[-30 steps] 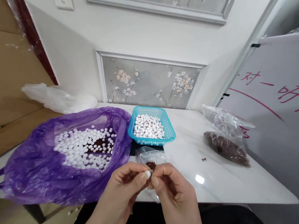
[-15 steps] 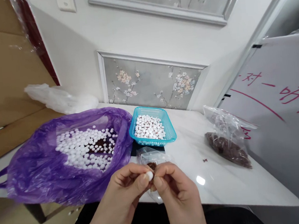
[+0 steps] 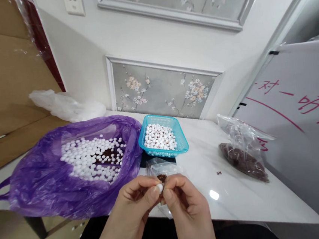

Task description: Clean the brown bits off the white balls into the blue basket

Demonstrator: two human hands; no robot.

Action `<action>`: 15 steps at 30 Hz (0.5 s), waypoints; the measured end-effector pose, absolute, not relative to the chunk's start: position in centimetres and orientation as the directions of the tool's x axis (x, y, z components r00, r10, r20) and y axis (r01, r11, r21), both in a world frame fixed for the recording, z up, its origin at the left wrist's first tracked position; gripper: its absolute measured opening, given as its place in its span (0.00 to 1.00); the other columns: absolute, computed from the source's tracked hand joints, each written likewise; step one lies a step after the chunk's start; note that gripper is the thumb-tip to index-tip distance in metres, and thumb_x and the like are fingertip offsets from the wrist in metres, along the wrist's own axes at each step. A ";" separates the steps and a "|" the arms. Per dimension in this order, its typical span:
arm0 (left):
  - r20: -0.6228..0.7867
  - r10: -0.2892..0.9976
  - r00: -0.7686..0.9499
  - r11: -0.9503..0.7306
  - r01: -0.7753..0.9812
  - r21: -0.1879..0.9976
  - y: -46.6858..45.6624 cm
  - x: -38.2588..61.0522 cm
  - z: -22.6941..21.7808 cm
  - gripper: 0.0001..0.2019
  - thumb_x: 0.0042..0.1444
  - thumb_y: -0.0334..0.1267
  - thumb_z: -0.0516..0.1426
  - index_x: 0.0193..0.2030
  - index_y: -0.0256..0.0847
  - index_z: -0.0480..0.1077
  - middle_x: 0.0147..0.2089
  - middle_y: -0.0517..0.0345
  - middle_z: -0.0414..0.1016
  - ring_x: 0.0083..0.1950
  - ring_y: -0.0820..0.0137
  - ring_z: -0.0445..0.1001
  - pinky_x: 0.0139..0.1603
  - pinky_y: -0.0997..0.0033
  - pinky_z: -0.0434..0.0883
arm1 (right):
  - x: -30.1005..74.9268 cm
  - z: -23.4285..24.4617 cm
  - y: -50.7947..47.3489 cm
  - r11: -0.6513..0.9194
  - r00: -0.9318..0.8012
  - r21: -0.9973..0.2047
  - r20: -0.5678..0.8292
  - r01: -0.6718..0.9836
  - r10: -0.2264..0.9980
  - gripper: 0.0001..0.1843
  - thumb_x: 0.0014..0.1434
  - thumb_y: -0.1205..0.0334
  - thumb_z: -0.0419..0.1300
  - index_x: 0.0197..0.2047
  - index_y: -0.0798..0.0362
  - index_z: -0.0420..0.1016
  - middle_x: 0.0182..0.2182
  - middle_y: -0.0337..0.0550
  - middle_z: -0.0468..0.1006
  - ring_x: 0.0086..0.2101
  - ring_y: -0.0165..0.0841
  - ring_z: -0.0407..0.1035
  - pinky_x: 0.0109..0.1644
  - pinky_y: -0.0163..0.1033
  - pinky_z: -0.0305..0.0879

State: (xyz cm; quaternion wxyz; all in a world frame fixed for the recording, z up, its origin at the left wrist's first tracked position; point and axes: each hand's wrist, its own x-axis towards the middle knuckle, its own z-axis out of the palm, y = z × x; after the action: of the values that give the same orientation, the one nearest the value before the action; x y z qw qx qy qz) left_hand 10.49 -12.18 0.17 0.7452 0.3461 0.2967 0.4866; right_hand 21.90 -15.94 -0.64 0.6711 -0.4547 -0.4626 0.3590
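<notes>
Between thumb and forefinger, my left hand pinches a small white bead. My right hand is pinched closed right beside it, its fingertips close to the bead; whatever they hold is too small or hidden to make out. Behind and beneath the hands lies an open clear plastic bag with dark brown bits inside, partly covered by my fingers. Beyond it stands a blue plastic basket filled with white beads, many showing brown specks.
Left of the basket, a purple plastic bag lies spread open with many loose white beads and brown bits. A second clear bag of brown bits sits at the right of the white table. A whiteboard borders the right side.
Both hands keep almost the same pinch around the bead. The whole view has shifted slightly; nothing else visibly differs.
</notes>
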 end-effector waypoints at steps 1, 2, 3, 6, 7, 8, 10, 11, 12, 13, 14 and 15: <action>-0.101 0.931 0.350 0.282 -0.516 0.809 -12.2 10.5 0.2 0.03 0.46 0.34 0.69 0.28 0.40 0.79 0.32 0.61 0.79 0.34 0.75 0.74 0.38 0.79 0.72 | 21.9 -0.6 -15.9 0.328 0.320 -0.943 0.292 -0.062 0.901 0.08 0.62 0.58 0.60 0.31 0.50 0.71 0.27 0.35 0.69 0.29 0.29 0.65 0.34 0.31 0.64; -0.100 0.933 0.347 0.277 -0.511 0.813 -12.3 10.5 0.3 0.03 0.46 0.34 0.69 0.28 0.40 0.79 0.32 0.60 0.79 0.34 0.74 0.74 0.38 0.79 0.72 | 21.8 -0.6 -16.0 0.327 0.322 -0.943 0.291 -0.062 0.901 0.09 0.61 0.58 0.60 0.31 0.50 0.71 0.27 0.35 0.69 0.29 0.29 0.65 0.34 0.32 0.64; -0.100 0.935 0.341 0.272 -0.505 0.819 -12.3 10.4 0.3 0.03 0.46 0.34 0.69 0.28 0.40 0.79 0.32 0.60 0.79 0.34 0.74 0.74 0.38 0.78 0.72 | 21.8 -0.6 -15.9 0.325 0.322 -0.943 0.289 -0.065 0.902 0.09 0.61 0.58 0.60 0.31 0.50 0.70 0.27 0.35 0.69 0.29 0.29 0.65 0.34 0.32 0.64; -0.078 0.948 0.309 0.231 -0.497 0.836 -12.4 10.4 0.5 0.04 0.45 0.35 0.69 0.26 0.40 0.79 0.33 0.60 0.78 0.35 0.73 0.74 0.39 0.78 0.71 | 21.8 -0.6 -15.9 0.301 0.301 -0.951 0.269 -0.066 0.915 0.09 0.61 0.57 0.60 0.31 0.50 0.69 0.27 0.34 0.69 0.28 0.28 0.64 0.33 0.31 0.64; -0.067 0.952 0.300 0.215 -0.493 0.843 -12.4 10.4 0.5 0.04 0.44 0.35 0.70 0.26 0.40 0.79 0.33 0.60 0.78 0.35 0.73 0.74 0.38 0.78 0.71 | 21.8 -0.7 -15.8 0.292 0.292 -0.954 0.262 -0.062 0.920 0.09 0.61 0.57 0.60 0.31 0.50 0.69 0.27 0.34 0.68 0.28 0.28 0.64 0.33 0.31 0.64; -0.055 0.955 0.293 0.199 -0.489 0.849 -12.4 10.4 0.5 0.05 0.44 0.35 0.70 0.25 0.40 0.79 0.32 0.61 0.77 0.35 0.73 0.73 0.38 0.78 0.71 | 21.9 -0.7 -15.8 0.282 0.283 -0.958 0.254 -0.060 0.925 0.10 0.62 0.56 0.59 0.31 0.50 0.69 0.26 0.34 0.68 0.27 0.28 0.64 0.32 0.30 0.63; -0.052 0.957 0.286 0.190 -0.479 0.857 -12.2 10.4 0.4 0.04 0.45 0.34 0.69 0.26 0.40 0.79 0.32 0.61 0.77 0.34 0.74 0.73 0.38 0.78 0.71 | 21.9 -0.7 -15.6 0.259 0.267 -0.963 0.232 -0.070 0.935 0.10 0.62 0.55 0.59 0.31 0.51 0.68 0.26 0.34 0.68 0.27 0.27 0.63 0.31 0.30 0.63; -0.063 0.954 0.292 0.202 -0.474 0.857 -12.1 10.4 0.3 0.04 0.45 0.34 0.69 0.26 0.40 0.79 0.32 0.60 0.77 0.34 0.74 0.73 0.38 0.78 0.71 | 22.0 -0.7 -15.5 0.248 0.265 -0.965 0.218 -0.084 0.939 0.10 0.62 0.55 0.60 0.32 0.51 0.69 0.26 0.34 0.68 0.27 0.27 0.62 0.31 0.29 0.63; -0.077 0.949 0.305 0.222 -0.473 0.853 -12.0 10.3 0.3 0.04 0.46 0.34 0.69 0.27 0.39 0.78 0.31 0.60 0.77 0.34 0.74 0.73 0.39 0.78 0.71 | 22.0 -0.7 -15.4 0.234 0.262 -0.966 0.199 -0.107 0.944 0.09 0.61 0.55 0.61 0.33 0.50 0.69 0.26 0.33 0.67 0.27 0.27 0.62 0.32 0.29 0.63; -0.096 0.942 0.323 0.250 -0.478 0.842 -11.9 10.3 0.2 0.04 0.46 0.34 0.69 0.28 0.39 0.78 0.31 0.59 0.77 0.34 0.74 0.73 0.39 0.78 0.72 | 22.0 -0.6 -15.4 0.218 0.253 -0.966 0.178 -0.139 0.951 0.09 0.60 0.55 0.62 0.34 0.50 0.69 0.26 0.33 0.67 0.28 0.27 0.62 0.33 0.30 0.64; -0.114 0.932 0.343 0.282 -0.490 0.825 -11.8 10.3 0.2 0.04 0.47 0.34 0.68 0.29 0.39 0.79 0.30 0.59 0.77 0.33 0.74 0.73 0.39 0.78 0.72 | 22.1 -0.6 -15.3 0.203 0.237 -0.963 0.159 -0.177 0.958 0.08 0.60 0.55 0.62 0.35 0.49 0.70 0.27 0.33 0.68 0.29 0.27 0.63 0.34 0.30 0.64; -0.134 0.923 0.362 0.315 -0.508 0.802 -11.7 10.2 0.2 0.04 0.48 0.34 0.68 0.30 0.39 0.79 0.29 0.59 0.77 0.32 0.75 0.73 0.38 0.79 0.72 | 22.1 -0.6 -15.3 0.198 0.220 -0.957 0.150 -0.214 0.964 0.08 0.59 0.55 0.63 0.36 0.49 0.70 0.28 0.33 0.69 0.29 0.28 0.64 0.35 0.31 0.65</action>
State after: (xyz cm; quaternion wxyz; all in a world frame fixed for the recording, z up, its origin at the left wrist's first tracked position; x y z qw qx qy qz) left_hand 10.21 -11.71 0.23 0.7517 0.3406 0.3044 0.4757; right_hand 22.12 -15.31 -0.57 0.6457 -0.4396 -0.4266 0.4560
